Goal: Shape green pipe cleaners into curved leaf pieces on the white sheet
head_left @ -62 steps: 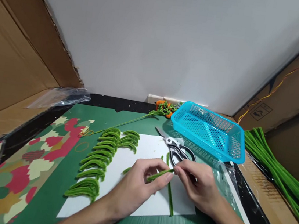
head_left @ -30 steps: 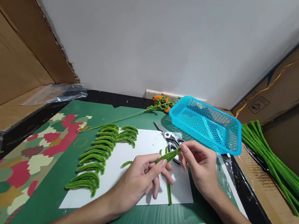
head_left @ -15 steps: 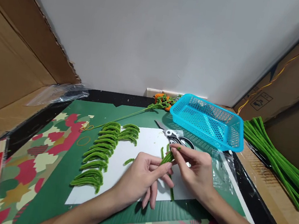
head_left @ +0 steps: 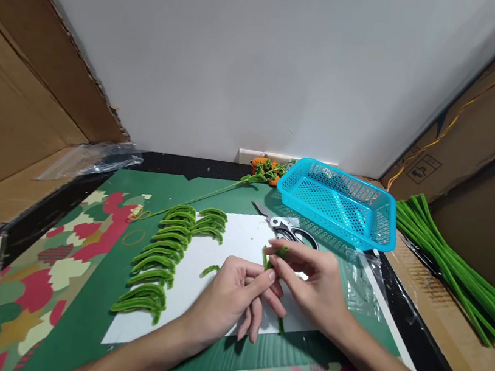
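Note:
Between my two hands are short green pipe cleaner pieces (head_left: 283,252), mostly covered by the fingers. My left hand (head_left: 234,294) pinches their lower end between thumb and forefinger, its other fingers hanging loose. Thumb and fingertips of my right hand (head_left: 314,281) close around the upper end. Beneath both hands is a white sheet (head_left: 241,231), with a few more green pieces partly hidden there. To the left, bent green pipe cleaners (head_left: 162,253) lie in a long stacked column. A smaller group of bent pieces (head_left: 211,223) adjoins its top, and one short curved piece (head_left: 209,271) lies apart.
Scissors (head_left: 285,224) lie behind my right hand, beside a blue perforated basket (head_left: 336,207). An orange pipe cleaner flower (head_left: 263,166) with a long stem rests at the back. Long green pipe cleaners (head_left: 452,269) are bundled at right; cardboard walls (head_left: 28,75) flank the table.
The right fingers have shifted on the green pieces, which now show less and point more upright. The whole view has moved slightly; the things on the table lie as before.

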`<state>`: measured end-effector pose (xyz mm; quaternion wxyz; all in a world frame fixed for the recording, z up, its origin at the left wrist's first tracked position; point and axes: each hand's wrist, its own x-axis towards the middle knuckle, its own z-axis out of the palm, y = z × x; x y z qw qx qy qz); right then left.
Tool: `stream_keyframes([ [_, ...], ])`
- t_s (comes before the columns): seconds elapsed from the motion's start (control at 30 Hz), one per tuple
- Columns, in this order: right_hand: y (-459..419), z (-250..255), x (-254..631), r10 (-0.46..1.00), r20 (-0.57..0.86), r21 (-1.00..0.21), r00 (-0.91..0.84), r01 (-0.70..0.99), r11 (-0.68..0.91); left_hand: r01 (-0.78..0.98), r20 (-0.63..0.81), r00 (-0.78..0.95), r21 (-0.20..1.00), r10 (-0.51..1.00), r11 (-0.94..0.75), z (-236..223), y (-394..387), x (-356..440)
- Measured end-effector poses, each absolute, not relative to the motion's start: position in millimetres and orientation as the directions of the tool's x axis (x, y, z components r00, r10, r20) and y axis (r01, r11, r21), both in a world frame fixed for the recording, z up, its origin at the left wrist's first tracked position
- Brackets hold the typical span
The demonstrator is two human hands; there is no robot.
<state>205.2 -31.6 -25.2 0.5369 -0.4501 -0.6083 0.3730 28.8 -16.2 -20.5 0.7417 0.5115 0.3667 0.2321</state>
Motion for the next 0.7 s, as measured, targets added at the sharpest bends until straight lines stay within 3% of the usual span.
stream_keyframes([
  [0.13,-29,-24,206,0.984,0.18,-0.984,-0.014,-0.009,0.18,0.031,-0.32,0.6,0.925,0.734,0.379,-20,-17,30],
  [0.33,-34,-28,208,0.941,0.339,-0.915,0.017,0.238,0.326,0.04,-0.335,0.564,0.924,0.754,0.38,-18,-20,29],
  [0.53,-31,-29,212,0.963,0.265,-0.957,-0.036,0.116,0.268,-0.005,-0.331,0.588,0.911,0.738,0.412,-18,-21,30],
  [0.7,-33,-31,218,0.926,0.364,-0.873,-0.1,0.312,0.376,0.023,-0.315,0.588,0.927,0.745,0.373,-19,-25,31],
])
